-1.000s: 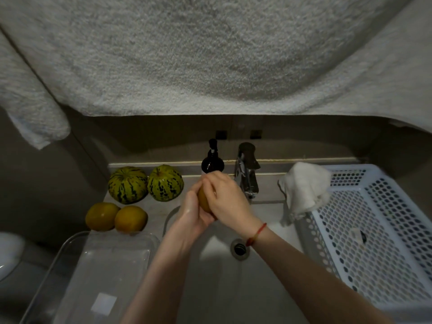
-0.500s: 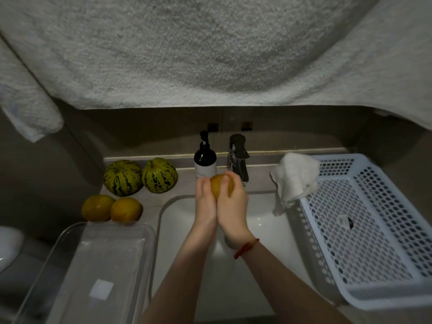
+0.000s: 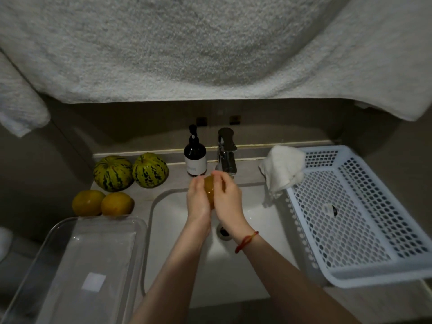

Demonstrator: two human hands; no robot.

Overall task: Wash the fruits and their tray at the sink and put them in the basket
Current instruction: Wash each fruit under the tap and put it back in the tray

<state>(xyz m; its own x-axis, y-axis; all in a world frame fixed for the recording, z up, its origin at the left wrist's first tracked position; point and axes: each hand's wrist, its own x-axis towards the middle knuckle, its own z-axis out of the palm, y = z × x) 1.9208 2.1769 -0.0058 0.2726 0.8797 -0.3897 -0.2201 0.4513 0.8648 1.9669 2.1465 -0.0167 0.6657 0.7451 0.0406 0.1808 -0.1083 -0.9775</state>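
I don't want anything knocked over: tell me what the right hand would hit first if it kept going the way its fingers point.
Probably the faucet: the right hand, holding the orange fruit, points at its base. Depth is unclear.

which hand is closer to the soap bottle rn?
Left. The left hand is just below the soap bottle; the right hand sits further right, under the faucet.

- Right hand (image 3: 228,197): fingers now wrap further over the orange fruit (image 3: 210,189), apparently rotating it.
- Left hand (image 3: 198,199): shifted slightly lower against the fruit.
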